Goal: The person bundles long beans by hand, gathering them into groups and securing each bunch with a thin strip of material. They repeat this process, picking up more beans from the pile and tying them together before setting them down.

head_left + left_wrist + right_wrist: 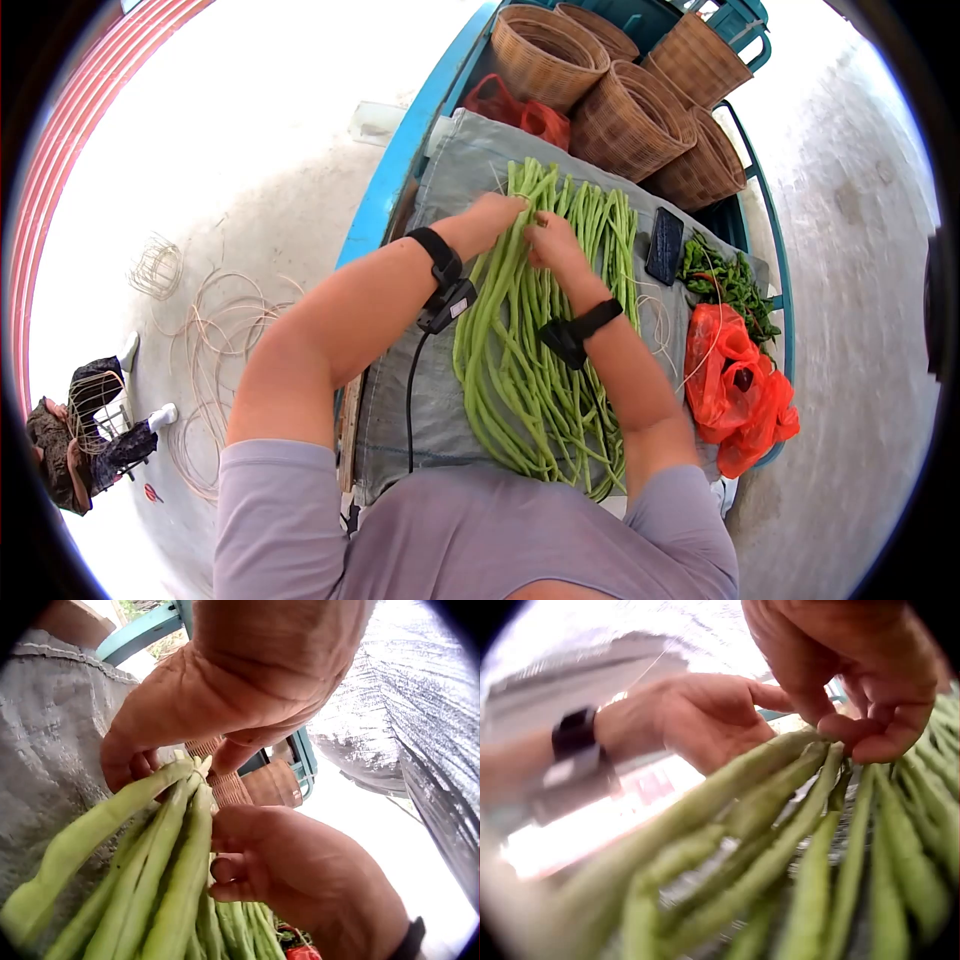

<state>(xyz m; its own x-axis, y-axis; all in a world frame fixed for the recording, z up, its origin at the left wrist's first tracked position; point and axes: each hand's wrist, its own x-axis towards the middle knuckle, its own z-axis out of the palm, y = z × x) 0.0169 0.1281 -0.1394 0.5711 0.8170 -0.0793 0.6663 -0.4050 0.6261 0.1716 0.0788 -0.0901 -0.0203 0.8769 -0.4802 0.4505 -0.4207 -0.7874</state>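
A bunch of long green beans [500, 300] lies lengthwise on a grey cloth, its stem ends gathered at the top. In the left wrist view a thin pale tie [199, 775] circles the gathered stems. My left hand [490, 220] holds the bunch at this neck, fingers on one side and thumb on the other. Facing it, my right hand [556, 245] has thumb and fingertips pinched at the same neck, as the right wrist view shows. More loose long beans [605, 225] lie spread beside the bunch, under the right forearm.
The grey cloth [400, 400] covers a blue cart bed [385, 200]. Wicker baskets [630, 115] stand at the far end. A phone [665, 246], green peppers [730, 275] and red plastic bags [735, 390] lie on the right. Cane strips [205, 370] and a seated person [75, 440] are at left.
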